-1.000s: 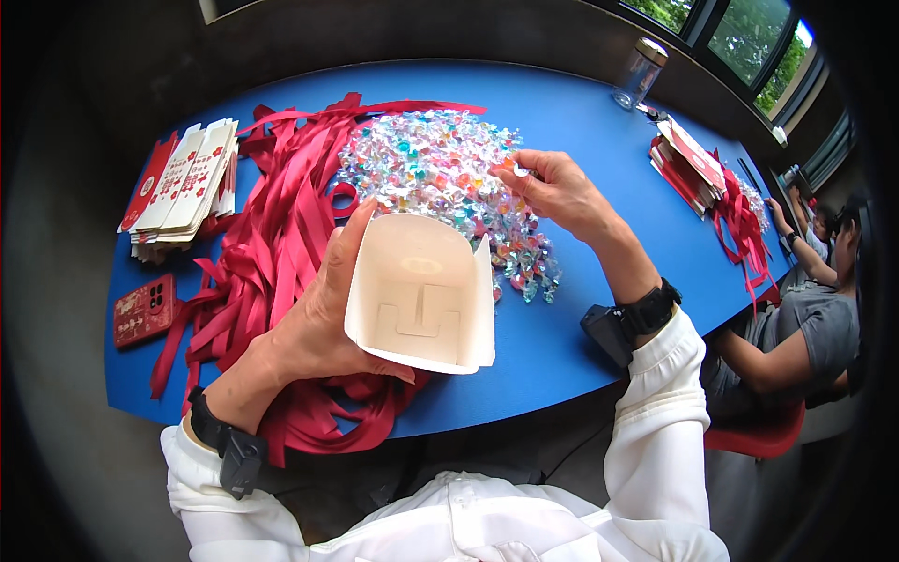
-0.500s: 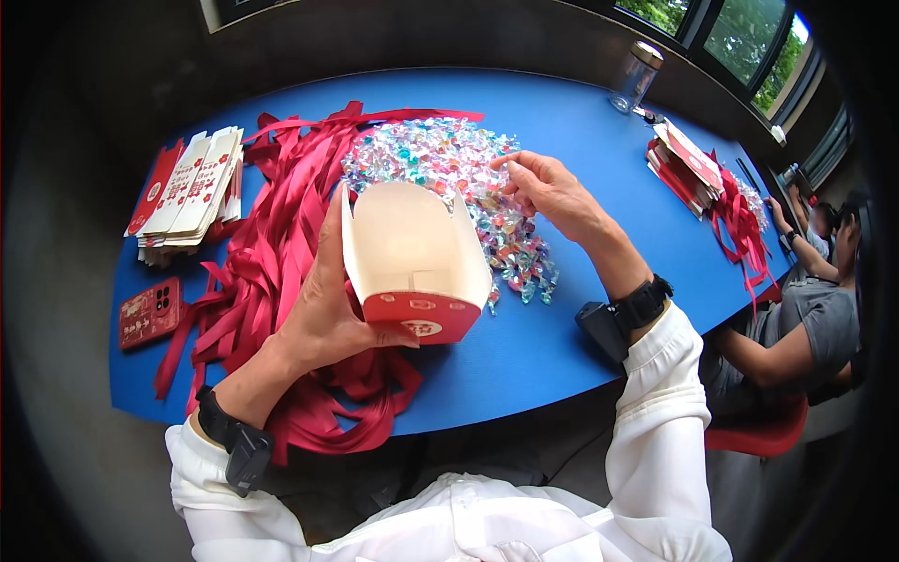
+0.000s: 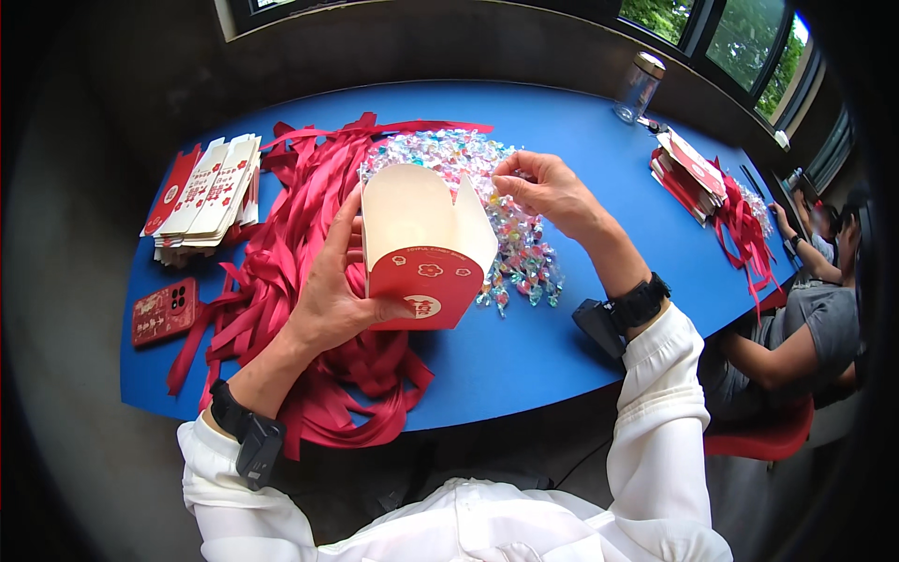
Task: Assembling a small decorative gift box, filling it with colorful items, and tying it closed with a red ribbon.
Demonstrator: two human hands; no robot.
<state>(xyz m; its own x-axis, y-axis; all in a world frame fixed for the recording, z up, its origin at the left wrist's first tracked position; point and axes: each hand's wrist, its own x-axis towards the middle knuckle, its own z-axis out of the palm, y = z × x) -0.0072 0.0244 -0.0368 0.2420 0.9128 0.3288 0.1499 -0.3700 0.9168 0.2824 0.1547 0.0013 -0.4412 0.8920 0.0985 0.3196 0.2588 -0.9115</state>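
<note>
My left hand (image 3: 330, 295) grips a red and cream paper box (image 3: 433, 272) from its left side, thumb across the printed front. The box is open at the top, with a tall rounded flap standing at the back; its bottom inside is hidden. My right hand (image 3: 552, 195) hovers over the right edge of a pile of wrapped candies (image 3: 526, 267), thumb and fingers pinched together. Whether a candy is between those fingertips I cannot make out. Long red ribbons (image 3: 290, 239) lie in a heap under and behind my left hand.
On the blue table (image 3: 562, 356), folded flat boxes (image 3: 206, 201) are stacked at the left above a red phone (image 3: 165, 312). A clear bottle (image 3: 640, 88) stands at the far right. More flat boxes (image 3: 688, 173) and ribbons (image 3: 744, 244) lie near a seated person (image 3: 796, 328).
The box has tipped so more of its red front shows, and it has shifted slightly right. My right hand's fingers have curled in closer. The whole view has shifted a little.
</note>
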